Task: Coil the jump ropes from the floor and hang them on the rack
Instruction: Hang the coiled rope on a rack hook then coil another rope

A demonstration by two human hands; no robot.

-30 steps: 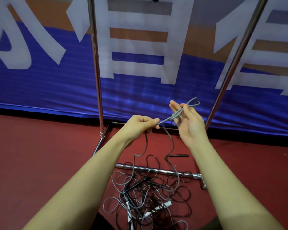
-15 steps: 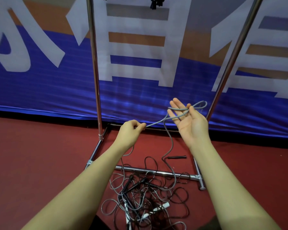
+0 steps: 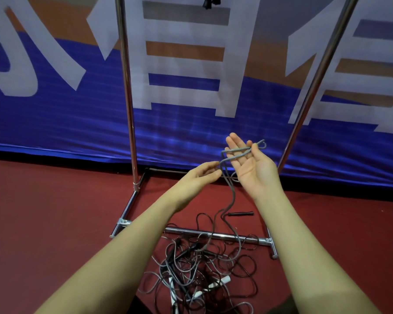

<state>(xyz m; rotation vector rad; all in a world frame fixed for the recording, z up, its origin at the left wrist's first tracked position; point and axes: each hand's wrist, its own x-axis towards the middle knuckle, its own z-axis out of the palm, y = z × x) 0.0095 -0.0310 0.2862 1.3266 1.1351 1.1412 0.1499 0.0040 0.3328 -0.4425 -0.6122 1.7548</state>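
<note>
Right hand [image 3: 252, 165] grip: palm up, fingers mostly straight, thumb tucked over a couple of loops of the grey jump rope [image 3: 233, 196] laid across the fingers, so pinned there rather than fisted. Left hand [image 3: 202, 175] grip: fingers stretched out toward the rope, fingertips right by the strand just below the right hand; can't tell whether actually pinching it or only touching.

From the right hand, grey rope dropping straight down, then curving over the front bar of the rack [image 3: 127, 91] and into the tangle on the floor [image 3: 43, 223]. Tangled pile [image 3: 197, 270] of more jump ropes down there between the forearms, grey and black cords all looped through each other, a few white handles [image 3: 225, 279] poking out. One black handle [image 3: 239, 214] lying by itself on the red floor just behind the front bar, near the hanging strand.

Rack itself: shiny metal, two uprights going up out of view, base frame sitting on the floor against the wall. Something dark [image 3: 210, 1] hanging at the very top edge between the uprights, too cropped to make out. Behind it all, a big banner [image 3: 55, 121] in blue and orange with large white characters.
</note>
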